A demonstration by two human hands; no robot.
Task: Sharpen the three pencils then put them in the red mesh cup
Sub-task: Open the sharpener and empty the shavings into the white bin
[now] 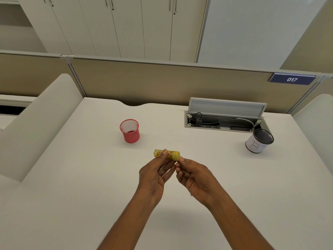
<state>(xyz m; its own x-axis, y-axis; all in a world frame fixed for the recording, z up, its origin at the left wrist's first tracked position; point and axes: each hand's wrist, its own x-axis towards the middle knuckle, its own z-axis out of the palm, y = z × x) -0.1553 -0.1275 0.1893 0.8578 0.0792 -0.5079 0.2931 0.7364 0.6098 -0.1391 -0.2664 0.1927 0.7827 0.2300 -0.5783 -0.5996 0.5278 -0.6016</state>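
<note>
I hold a yellow see-through pencil sharpener point(171, 154) level above the middle of the white desk. My left hand point(155, 175) grips its body from below, thumb on top. The thumb and curled fingers of my right hand point(193, 175) pinch the sharpener's right end. The palm hides whatever else this hand may hold. Shavings show inside the sharpener. The red mesh cup point(130, 131) stands upright beyond and left of my hands, with nothing sticking out of it. No pencil is plainly visible.
A black mesh cup with a white paper label point(259, 143) stands at the far right. Behind it an open cable hatch point(225, 114) holds a plug and cords. Low padded partitions point(45, 114) flank the desk point(90, 186), and a divider wall runs along its back.
</note>
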